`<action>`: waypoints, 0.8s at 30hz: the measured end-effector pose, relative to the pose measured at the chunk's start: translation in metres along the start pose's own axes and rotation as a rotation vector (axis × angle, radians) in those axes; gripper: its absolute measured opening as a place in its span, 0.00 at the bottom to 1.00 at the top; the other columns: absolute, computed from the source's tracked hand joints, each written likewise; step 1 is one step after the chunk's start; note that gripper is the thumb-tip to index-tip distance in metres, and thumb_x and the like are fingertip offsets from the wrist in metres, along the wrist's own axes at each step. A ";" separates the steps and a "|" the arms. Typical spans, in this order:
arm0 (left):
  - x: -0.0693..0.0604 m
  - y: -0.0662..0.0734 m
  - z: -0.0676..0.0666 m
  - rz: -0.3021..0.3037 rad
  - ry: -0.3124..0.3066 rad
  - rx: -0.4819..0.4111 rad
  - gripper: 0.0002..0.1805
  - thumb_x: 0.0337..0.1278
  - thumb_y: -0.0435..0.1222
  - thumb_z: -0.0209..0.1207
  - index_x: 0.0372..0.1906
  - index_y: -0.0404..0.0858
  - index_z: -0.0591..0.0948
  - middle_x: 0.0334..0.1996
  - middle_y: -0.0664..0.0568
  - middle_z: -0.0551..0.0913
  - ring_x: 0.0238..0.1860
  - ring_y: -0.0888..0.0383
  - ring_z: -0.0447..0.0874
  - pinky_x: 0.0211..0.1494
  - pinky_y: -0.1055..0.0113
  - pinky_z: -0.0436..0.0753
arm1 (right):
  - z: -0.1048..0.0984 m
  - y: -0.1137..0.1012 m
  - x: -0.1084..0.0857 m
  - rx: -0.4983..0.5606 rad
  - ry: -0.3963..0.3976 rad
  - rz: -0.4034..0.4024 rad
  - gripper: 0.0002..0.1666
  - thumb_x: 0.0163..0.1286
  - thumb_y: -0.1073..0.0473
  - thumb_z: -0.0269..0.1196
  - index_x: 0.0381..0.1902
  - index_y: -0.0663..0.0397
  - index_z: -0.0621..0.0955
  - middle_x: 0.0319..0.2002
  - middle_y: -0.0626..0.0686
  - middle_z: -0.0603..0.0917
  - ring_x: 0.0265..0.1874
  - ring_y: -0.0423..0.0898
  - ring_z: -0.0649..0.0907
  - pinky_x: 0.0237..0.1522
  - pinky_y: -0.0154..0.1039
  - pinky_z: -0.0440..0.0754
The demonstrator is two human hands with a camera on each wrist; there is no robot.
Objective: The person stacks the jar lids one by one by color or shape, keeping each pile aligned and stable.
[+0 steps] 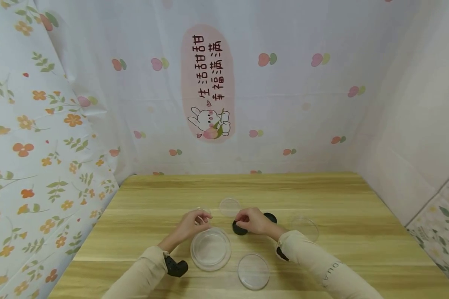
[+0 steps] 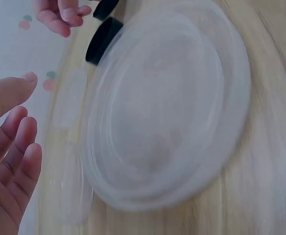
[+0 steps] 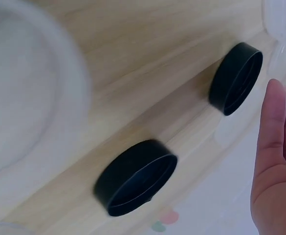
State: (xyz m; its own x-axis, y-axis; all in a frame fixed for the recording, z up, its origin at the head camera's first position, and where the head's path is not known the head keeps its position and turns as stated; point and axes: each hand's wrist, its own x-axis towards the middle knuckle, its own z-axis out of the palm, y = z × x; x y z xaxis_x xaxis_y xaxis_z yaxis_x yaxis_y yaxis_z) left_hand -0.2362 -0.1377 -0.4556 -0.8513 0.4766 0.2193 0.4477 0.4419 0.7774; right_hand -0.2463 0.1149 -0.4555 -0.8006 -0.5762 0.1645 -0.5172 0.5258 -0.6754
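Observation:
My left hand [image 1: 194,222] hovers beside a stack of clear round dishes or lids [image 1: 210,249]. Its fingers are loosely bent, and the left wrist view shows nothing between the thumb and fingers [image 2: 28,171]. Over one black round cap [image 1: 239,229] hangs my right hand [image 1: 257,221], with a second black cap [image 1: 270,217] just behind it. In the right wrist view both caps, the upper cap [image 3: 235,78] and the lower cap [image 3: 135,177], lie hollow side visible on the wood, and the extended fingers [image 3: 270,117] appear apart from them.
Several clear discs lie about: a far disc [image 1: 230,206], a near disc [image 1: 253,271], a right disc [image 1: 304,228], and another disc [image 1: 203,210] partly behind my left hand. Patterned cloth [image 1: 284,104] hangs behind the wooden table [image 1: 164,189].

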 end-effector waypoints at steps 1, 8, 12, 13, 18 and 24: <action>0.003 0.002 0.002 0.009 -0.002 -0.003 0.11 0.47 0.28 0.61 0.38 0.29 0.78 0.28 0.48 0.77 0.27 0.59 0.74 0.31 0.70 0.75 | -0.002 0.002 -0.003 -0.008 0.008 -0.009 0.06 0.59 0.66 0.60 0.32 0.63 0.80 0.25 0.47 0.78 0.21 0.35 0.74 0.24 0.29 0.73; 0.018 0.012 0.025 0.040 -0.082 -0.057 0.11 0.44 0.26 0.61 0.37 0.26 0.78 0.26 0.48 0.76 0.25 0.61 0.74 0.27 0.73 0.74 | -0.010 0.013 -0.021 0.002 0.022 -0.005 0.06 0.59 0.65 0.59 0.33 0.63 0.80 0.26 0.47 0.79 0.23 0.35 0.74 0.25 0.30 0.74; 0.025 0.019 0.042 0.054 -0.159 -0.081 0.11 0.44 0.26 0.61 0.37 0.27 0.78 0.26 0.48 0.76 0.26 0.61 0.73 0.28 0.74 0.74 | -0.013 0.019 -0.030 0.000 0.026 -0.012 0.04 0.58 0.67 0.59 0.31 0.64 0.80 0.26 0.49 0.80 0.23 0.34 0.74 0.26 0.30 0.74; 0.026 0.021 0.046 0.055 -0.173 -0.079 0.11 0.44 0.27 0.61 0.37 0.27 0.78 0.26 0.48 0.76 0.26 0.61 0.73 0.28 0.74 0.73 | -0.013 0.021 -0.032 -0.006 0.026 -0.023 0.04 0.58 0.68 0.60 0.31 0.64 0.80 0.26 0.49 0.80 0.24 0.35 0.74 0.26 0.30 0.74; 0.030 0.027 0.062 0.045 -0.245 -0.039 0.11 0.47 0.29 0.61 0.38 0.30 0.78 0.25 0.52 0.75 0.25 0.64 0.73 0.31 0.75 0.74 | -0.017 0.024 -0.044 -0.030 -0.006 -0.038 0.04 0.58 0.68 0.59 0.31 0.65 0.80 0.28 0.49 0.80 0.26 0.35 0.76 0.28 0.29 0.75; 0.030 0.034 0.072 0.029 -0.329 -0.018 0.12 0.46 0.29 0.62 0.40 0.31 0.78 0.26 0.52 0.77 0.27 0.65 0.75 0.33 0.76 0.75 | -0.016 0.024 -0.060 0.019 -0.026 0.028 0.05 0.59 0.66 0.58 0.32 0.64 0.80 0.25 0.46 0.79 0.22 0.33 0.74 0.24 0.29 0.75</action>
State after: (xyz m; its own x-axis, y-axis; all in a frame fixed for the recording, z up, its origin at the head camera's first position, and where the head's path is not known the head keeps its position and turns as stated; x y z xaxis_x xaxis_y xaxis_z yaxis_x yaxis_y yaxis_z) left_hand -0.2268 -0.0538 -0.4652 -0.7032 0.7098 0.0414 0.4626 0.4125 0.7848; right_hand -0.2158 0.1719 -0.4703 -0.8066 -0.5774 0.1265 -0.4884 0.5305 -0.6928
